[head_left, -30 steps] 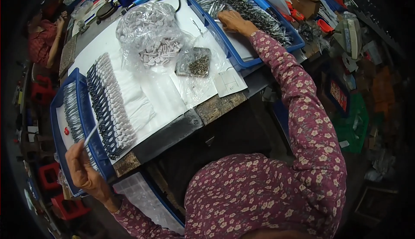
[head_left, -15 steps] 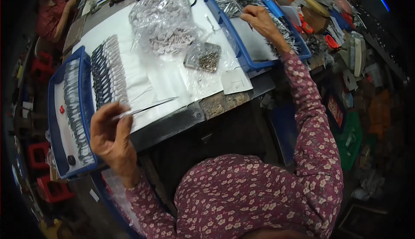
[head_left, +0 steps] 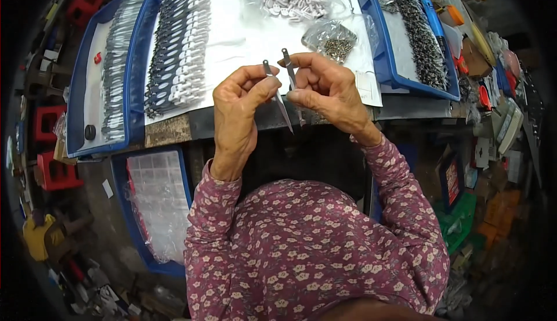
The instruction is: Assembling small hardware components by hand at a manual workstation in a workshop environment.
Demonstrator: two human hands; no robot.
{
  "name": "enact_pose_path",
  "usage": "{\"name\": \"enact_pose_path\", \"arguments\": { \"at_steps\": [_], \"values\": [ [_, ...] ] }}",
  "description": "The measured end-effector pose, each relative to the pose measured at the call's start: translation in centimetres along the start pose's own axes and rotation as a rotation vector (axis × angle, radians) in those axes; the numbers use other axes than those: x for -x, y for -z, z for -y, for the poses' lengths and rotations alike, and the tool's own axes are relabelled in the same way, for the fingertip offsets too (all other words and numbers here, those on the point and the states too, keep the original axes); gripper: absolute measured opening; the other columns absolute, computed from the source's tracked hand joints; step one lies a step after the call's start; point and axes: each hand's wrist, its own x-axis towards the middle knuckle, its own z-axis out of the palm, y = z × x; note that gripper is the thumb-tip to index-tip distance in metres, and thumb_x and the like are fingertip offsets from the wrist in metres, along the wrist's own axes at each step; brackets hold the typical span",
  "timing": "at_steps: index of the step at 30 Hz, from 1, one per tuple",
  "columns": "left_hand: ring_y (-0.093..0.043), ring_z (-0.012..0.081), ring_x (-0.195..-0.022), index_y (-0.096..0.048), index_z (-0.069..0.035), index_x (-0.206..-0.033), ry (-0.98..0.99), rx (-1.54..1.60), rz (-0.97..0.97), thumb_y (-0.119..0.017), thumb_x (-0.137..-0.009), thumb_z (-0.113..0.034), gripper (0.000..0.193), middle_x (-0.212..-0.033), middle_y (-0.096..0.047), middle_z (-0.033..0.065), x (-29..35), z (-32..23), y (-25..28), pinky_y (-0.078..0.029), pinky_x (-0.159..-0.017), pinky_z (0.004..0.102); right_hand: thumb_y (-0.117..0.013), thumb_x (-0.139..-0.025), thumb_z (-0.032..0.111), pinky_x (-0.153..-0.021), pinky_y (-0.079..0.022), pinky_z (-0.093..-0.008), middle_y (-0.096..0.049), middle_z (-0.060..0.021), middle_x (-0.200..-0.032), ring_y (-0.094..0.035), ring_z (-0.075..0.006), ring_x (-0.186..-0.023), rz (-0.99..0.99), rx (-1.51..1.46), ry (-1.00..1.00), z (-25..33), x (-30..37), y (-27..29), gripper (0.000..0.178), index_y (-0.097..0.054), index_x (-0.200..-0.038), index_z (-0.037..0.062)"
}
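Observation:
My left hand [head_left: 235,103] pinches a slim pointed metal blade [head_left: 284,112] between thumb and fingers, with its tip slanting down. Close beside it, my right hand [head_left: 333,92] grips a second slim metal piece [head_left: 291,77] with a small hole at its upper end. Both hands are over the table's front edge, and the two pieces nearly meet at their lower ends; whether they touch I cannot tell. Beyond my left hand, rows of parts with black loops [head_left: 165,60] and white ends lie on white paper [head_left: 226,51].
A blue tray [head_left: 139,71] of slender pieces stands at left, another blue tray [head_left: 380,48] of metal parts at right. Between them lie a bag of white plastic pieces [head_left: 293,4] and a bag of small brass-coloured parts [head_left: 338,48]. A lower blue crate [head_left: 134,228] holds clear packaging.
My right hand has left the right tray and come to the middle with a metal piece. My left hand has moved right with its blade to meet it. The view has shifted.

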Motion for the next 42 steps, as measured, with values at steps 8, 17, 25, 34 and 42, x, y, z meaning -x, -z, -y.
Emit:
{"name": "enact_pose_path", "arguments": {
  "at_steps": [8,17,25,34,42],
  "values": [
    [-0.052,0.0062,-0.061,-0.058,0.003,-0.086,0.087,0.085,-0.026,-0.062,-0.079,-0.008,0.014,-0.072,-0.059,0.0031,0.1,2.7,0.9,-0.041,-0.057,0.0176,-0.059,-0.079,0.002,-0.051,-0.035,-0.0161,-0.044,0.0036,-0.062,-0.041,-0.0019,-0.055,0.000,-0.016,-0.035,-3.4,0.4,-1.7,0.045,-0.043,-0.121,-0.0033],
    [-0.049,0.0060,-0.057,-0.057,0.002,-0.084,0.134,0.067,-0.033,-0.063,-0.079,-0.010,0.014,-0.069,-0.057,0.0022,-0.3,3.9,0.8,-0.040,-0.053,0.0176,-0.059,-0.076,0.005,-0.047,-0.036,-0.0190,-0.047,0.0028,-0.056,-0.043,-0.0029,-0.050,0.001,-0.049,-0.114,-3.9,0.7,-1.1,0.049,-0.043,-0.121,-0.0032],
    [-0.049,0.0057,-0.056,-0.057,0.002,-0.084,0.141,0.060,-0.029,-0.064,-0.078,-0.011,0.015,-0.067,-0.056,0.0016,-0.4,4.6,1.0,-0.040,-0.053,0.0178,-0.059,-0.076,0.005,-0.046,-0.034,-0.0181,-0.047,0.0030,-0.056,-0.042,-0.0029,-0.049,-0.010,-0.066,-0.147,-4.5,0.9,-1.3,0.048,-0.043,-0.120,-0.0032],
    [-0.051,0.0070,-0.053,-0.058,0.002,-0.079,0.171,0.008,0.020,-0.062,-0.076,-0.008,0.012,-0.065,-0.058,0.0033,-0.5,4.6,1.7,-0.040,-0.050,0.0181,-0.056,-0.084,0.011,-0.038,-0.026,-0.0154,-0.048,0.0031,-0.057,-0.038,-0.0013,-0.044,-0.009,-0.149,-0.119,-5.5,1.4,-1.4,0.042,-0.044,-0.123,-0.0002],
    [-0.053,0.0067,-0.054,-0.061,0.000,-0.077,0.293,0.034,0.114,-0.062,-0.075,-0.010,0.010,-0.067,-0.060,0.0032,-0.1,3.9,1.8,-0.041,-0.051,0.0177,-0.054,-0.087,0.016,-0.044,-0.034,-0.0129,-0.056,0.0001,-0.062,-0.046,-0.0012,-0.051,0.007,-0.308,-0.111,-6.6,0.7,0.0,0.026,-0.059,-0.107,-0.0006]
  ]
}}
